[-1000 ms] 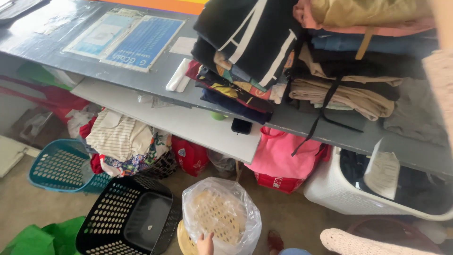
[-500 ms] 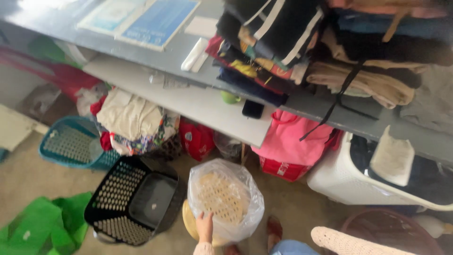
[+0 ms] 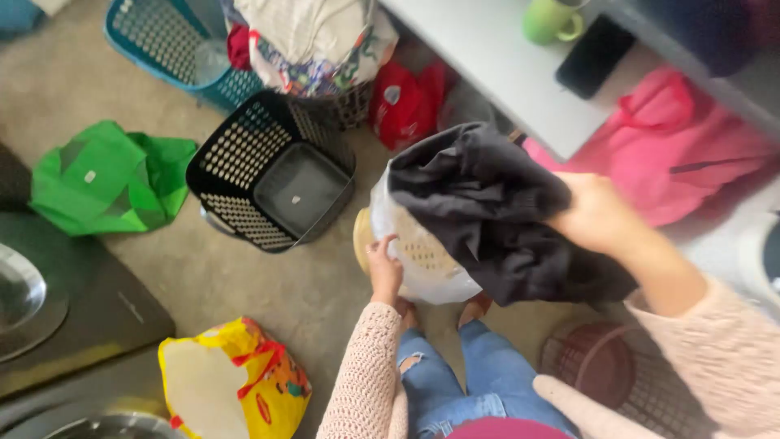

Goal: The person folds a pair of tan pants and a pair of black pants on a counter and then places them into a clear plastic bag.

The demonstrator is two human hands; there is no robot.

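**Two hands, one dark garment over a bagged basket**

One dark grey garment (image 3: 496, 211) hung crumpled and soft in my view, its cloth thick and matte, folded over itself in heavy creases. It draped across the top of a pale woven basket wrapped in a clear plastic bag (image 3: 422, 260), covering most of the opening. My right hand (image 3: 597, 215) had its fingers closed into the garment's right edge, gripping the cloth. My left hand (image 3: 383, 268) sat lower, fingers curled around the near rim of the bagged basket, thumb pressed on the plastic.

Below the basket I saw my blue jeans (image 3: 455, 374) and bare feet on the beige floor (image 3: 244, 284). Just left of the basket stood a black perforated basket (image 3: 272, 175), tilted, with a teal basket (image 3: 175, 45) beyond it holding mixed laundry. A green bag (image 3: 110, 175) lay flat farther left, and a yellow bag (image 3: 236, 386) sat near my left sleeve. A pink bag (image 3: 691, 154) rested under the grey shelf (image 3: 504, 65), which carried a green mug (image 3: 552, 20) and a dark phone (image 3: 595, 57).
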